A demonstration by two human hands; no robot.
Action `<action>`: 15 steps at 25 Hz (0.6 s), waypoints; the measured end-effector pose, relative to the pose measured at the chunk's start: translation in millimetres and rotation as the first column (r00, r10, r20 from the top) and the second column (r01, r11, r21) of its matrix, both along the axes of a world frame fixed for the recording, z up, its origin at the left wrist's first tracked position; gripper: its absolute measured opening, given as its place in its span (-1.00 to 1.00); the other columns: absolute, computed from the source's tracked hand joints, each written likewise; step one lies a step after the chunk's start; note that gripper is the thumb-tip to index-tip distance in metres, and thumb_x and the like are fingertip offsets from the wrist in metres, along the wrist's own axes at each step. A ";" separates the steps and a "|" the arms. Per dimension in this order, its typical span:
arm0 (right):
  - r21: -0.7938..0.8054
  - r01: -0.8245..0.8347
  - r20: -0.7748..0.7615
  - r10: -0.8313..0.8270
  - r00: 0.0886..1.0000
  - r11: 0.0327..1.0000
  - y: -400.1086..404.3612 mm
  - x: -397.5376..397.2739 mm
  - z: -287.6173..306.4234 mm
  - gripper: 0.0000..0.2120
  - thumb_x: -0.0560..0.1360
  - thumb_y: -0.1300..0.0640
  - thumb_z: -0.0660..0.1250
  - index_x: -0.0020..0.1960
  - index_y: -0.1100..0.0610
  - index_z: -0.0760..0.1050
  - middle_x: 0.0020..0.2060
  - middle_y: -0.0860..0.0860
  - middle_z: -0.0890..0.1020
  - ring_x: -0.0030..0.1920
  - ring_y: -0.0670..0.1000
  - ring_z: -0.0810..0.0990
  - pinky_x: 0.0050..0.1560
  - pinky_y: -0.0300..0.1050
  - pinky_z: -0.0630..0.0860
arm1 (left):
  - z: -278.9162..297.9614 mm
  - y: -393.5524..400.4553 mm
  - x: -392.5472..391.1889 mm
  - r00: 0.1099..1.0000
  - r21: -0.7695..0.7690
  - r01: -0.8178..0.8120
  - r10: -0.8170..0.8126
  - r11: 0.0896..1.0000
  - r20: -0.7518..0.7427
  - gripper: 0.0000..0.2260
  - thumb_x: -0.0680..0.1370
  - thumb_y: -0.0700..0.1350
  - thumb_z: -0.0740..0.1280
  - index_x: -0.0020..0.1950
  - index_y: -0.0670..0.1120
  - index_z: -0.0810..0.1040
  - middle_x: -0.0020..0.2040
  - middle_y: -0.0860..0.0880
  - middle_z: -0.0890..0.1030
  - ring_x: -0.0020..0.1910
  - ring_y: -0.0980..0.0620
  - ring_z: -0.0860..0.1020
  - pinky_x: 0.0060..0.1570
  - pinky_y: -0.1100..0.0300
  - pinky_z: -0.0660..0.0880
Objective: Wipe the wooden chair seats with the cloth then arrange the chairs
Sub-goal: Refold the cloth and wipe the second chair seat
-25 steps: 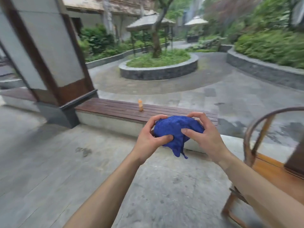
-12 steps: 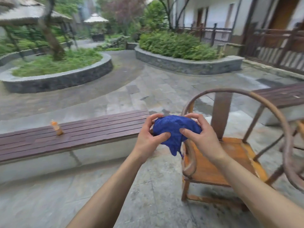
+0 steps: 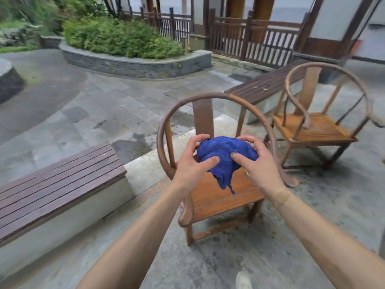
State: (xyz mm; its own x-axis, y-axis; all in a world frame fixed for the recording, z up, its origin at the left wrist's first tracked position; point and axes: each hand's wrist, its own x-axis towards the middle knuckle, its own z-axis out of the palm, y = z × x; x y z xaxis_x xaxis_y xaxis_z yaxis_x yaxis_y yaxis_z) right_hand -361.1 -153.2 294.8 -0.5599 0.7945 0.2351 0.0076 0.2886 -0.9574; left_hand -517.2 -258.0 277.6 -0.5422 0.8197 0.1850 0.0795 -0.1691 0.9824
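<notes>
Cloth, crumpled blue fabric [image 3: 226,157], sits bunched betw. both hands: left hand [image 3: 192,163] & right hand [image 3: 257,163] each curl fingers round it, thumbs pressed on front. Round-backed brown wooden chair [image 3: 216,197] just beyond fingertips, seat below the cloth's hanging tail; second wooden chair w/ curved back [image 3: 316,126] well right of fingers.

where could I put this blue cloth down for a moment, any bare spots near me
Both hands, left hand and right hand, hold the blue cloth. Bare spots: the near chair seat under it, the slatted bench on your left, the far chair seat.
</notes>
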 end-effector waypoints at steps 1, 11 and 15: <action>-0.004 0.007 0.000 -0.007 1.000 1.000 18.4 -0.7 -5.6 -0.64 0.47 0.25 0.48 0.10 -0.14 0.51 0.00 -0.11 0.67 -0.03 -0.17 0.64 -0.06 -0.31 0.53 | -3.6 18.5 -0.3 1.000 -0.012 0.005 -0.006 1.000 -0.008 -0.53 0.43 -0.25 0.50 0.25 0.10 0.50 0.19 -0.11 0.57 0.04 -0.01 0.65 -0.02 0.04 0.63; -0.048 -0.169 0.062 0.172 0.983 0.984 199.7 -70.3 -42.6 -0.67 0.48 0.19 0.46 0.15 -0.12 0.51 0.05 -0.15 0.65 0.06 -0.11 0.63 0.08 -0.10 0.58 | -28.7 167.7 -31.6 0.972 -0.108 -0.226 0.232 0.968 0.044 -0.57 0.51 -0.33 0.43 0.28 0.04 0.49 0.20 -0.18 0.55 -0.06 0.06 0.66 -0.05 0.09 0.64; -0.115 -0.277 0.098 0.288 0.953 0.954 218.6 -115.3 -59.0 -0.68 0.49 0.21 0.46 0.17 -0.06 0.51 0.05 -0.14 0.65 0.05 -0.13 0.63 0.06 -0.21 0.55 | -43.9 177.2 -60.6 0.936 -0.164 -0.327 0.343 0.931 0.084 -0.57 0.52 -0.35 0.42 0.32 -0.03 0.47 0.18 -0.16 0.58 -0.05 0.10 0.66 -0.01 0.14 0.63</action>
State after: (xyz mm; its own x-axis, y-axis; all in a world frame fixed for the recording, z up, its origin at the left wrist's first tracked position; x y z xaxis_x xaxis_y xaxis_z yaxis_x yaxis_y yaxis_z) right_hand -476.4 65.4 235.8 -0.7830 0.6161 0.0859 0.0486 0.1983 -0.9789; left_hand -577.8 -80.8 233.7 -0.7997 0.6004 0.0016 -0.0024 -0.0059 1.0000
